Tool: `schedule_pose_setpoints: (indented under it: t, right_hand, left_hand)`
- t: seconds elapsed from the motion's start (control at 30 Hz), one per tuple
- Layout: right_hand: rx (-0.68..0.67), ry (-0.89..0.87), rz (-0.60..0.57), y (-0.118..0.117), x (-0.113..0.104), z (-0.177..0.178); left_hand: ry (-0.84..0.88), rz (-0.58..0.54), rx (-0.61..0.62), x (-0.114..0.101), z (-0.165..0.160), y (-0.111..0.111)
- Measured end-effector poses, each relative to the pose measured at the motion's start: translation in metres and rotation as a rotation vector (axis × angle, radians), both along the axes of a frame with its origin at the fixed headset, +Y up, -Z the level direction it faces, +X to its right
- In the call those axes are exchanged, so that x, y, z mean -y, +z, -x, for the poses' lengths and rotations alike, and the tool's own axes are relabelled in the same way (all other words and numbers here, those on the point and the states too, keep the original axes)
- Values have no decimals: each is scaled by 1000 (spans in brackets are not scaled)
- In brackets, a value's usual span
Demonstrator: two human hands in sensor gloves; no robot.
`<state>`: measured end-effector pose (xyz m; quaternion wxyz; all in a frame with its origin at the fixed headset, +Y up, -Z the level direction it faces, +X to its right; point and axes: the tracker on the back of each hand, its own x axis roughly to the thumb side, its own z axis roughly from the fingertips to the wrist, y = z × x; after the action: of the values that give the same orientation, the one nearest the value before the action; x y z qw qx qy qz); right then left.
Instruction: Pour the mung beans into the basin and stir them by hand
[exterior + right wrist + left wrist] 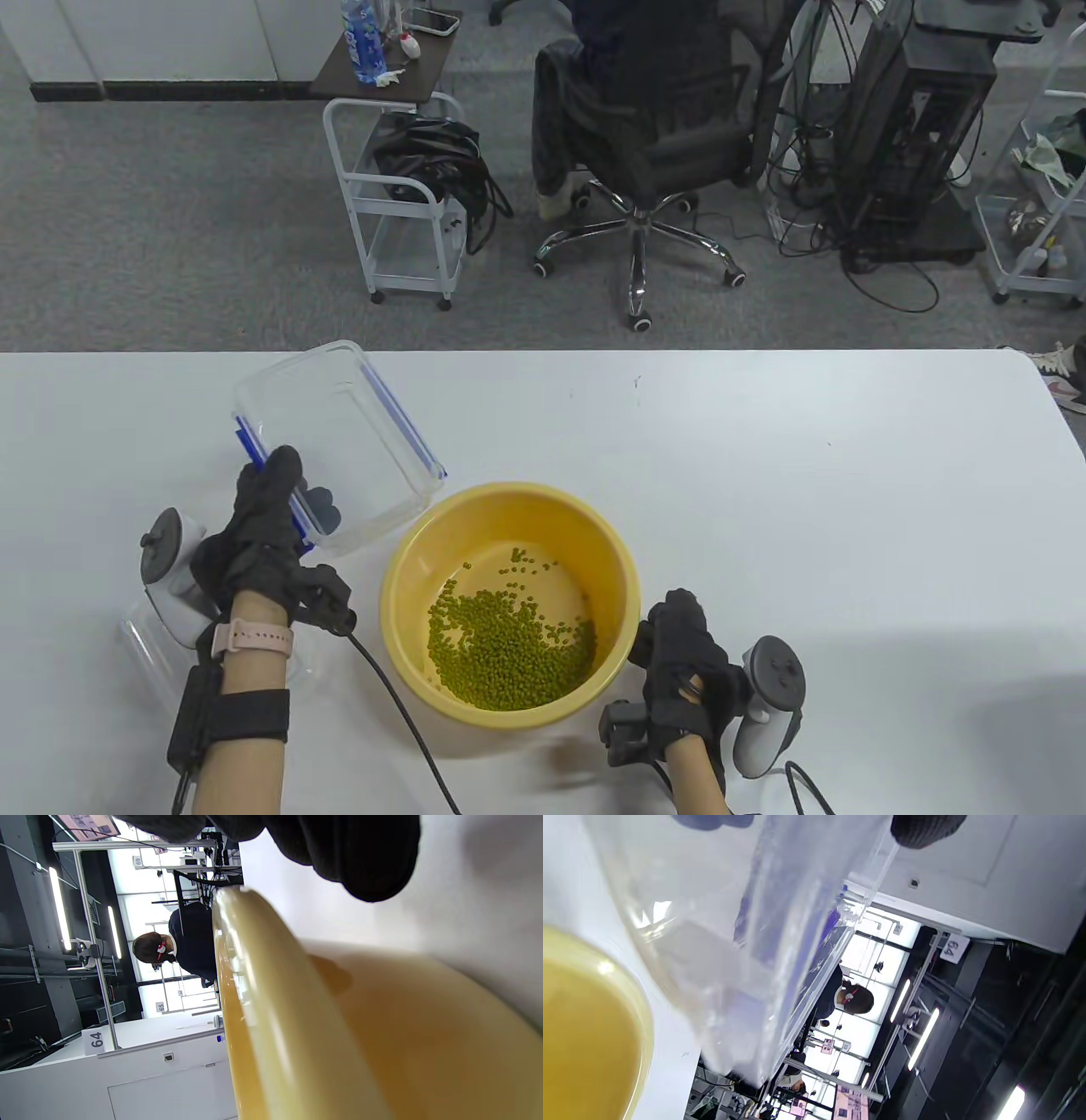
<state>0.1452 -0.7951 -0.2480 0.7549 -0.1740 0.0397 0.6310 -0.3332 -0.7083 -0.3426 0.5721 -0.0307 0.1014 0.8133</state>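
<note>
Clear plastic marks the left of the table: a lidless container with blue clips along its rim, empty as far as the table view shows. The left hand grips its near edge, thumb outside and fingertips curled over the rim into the box; the left wrist view confirms a fingertip on either side of the see-through wall. Whether the box rests on the table or is held slightly tilted above it is hard to judge. Just right of it, nearly touching one corner, stands the yellow basin, and the mung beans lie heaped in its near-left half, with a few strays toward the far side. Right of the basin, the right hand sits at the rim, fingers loosely bent and holding nothing; it seems to steady the outer wall. So the pouring looks finished. What remains is putting the container aside and stirring the beans by hand.
</note>
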Motion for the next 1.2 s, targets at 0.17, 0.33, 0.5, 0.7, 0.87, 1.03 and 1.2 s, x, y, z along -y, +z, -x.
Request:
schedule_pose_setpoints:
  t: [0.17,0.33,0.5,0.7,0.87,1.03,1.2]
  right_hand:
    - [-27,-8,17,-1,3,4]
    - [-23,-31,39,-2,6,5]
    - [-16,-43,50,-2,8,4]
    - [-36,-73,70,-1,9,7]
    - [-49,-86,63,-1,7,9]
    - [-48,-71,33,-2,2,9]
    - [-30,-30,-8,0,-4,9]
  left_hand:
    - [-17,127,-80,36,24,-15]
    - [16,189,-26,61,27,-31]
    - [-26,273,5,77,24,-41]
    - [-131,311,19,79,18,-48]
    - [-396,385,38,56,9,-46]
    - [-536,235,10,25,-3,-31]
    - [-571,21,111,-5,-35,4]
